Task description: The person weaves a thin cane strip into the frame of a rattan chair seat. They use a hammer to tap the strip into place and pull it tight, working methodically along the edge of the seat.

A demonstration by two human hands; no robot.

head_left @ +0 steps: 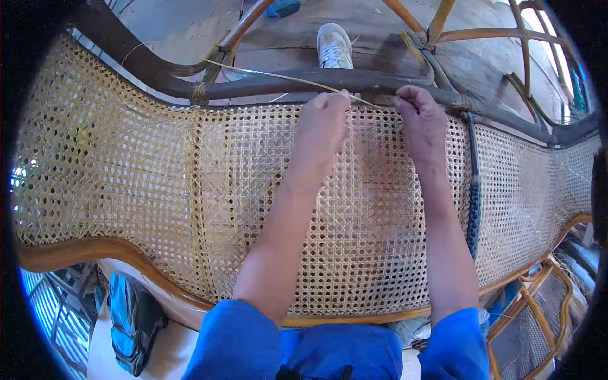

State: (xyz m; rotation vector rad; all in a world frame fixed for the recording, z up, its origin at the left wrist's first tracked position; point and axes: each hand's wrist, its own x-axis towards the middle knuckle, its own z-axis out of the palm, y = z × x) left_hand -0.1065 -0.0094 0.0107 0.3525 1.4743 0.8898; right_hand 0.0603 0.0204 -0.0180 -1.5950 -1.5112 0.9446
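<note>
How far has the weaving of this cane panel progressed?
The pale open-mesh cane webbing already looks woven across the whole visible curved wooden frame. In hand: the left hand pinches a thin pale cane strand at the dark far rail; the right hand presses beside it. Only that edge seems left.

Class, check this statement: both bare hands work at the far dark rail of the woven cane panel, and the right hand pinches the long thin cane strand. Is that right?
Not quite. In the head view the left hand, not the right hand, pinches the long thin pale cane strand. Both hands are indeed at the far dark wooden rail of the woven cane panel.
</note>
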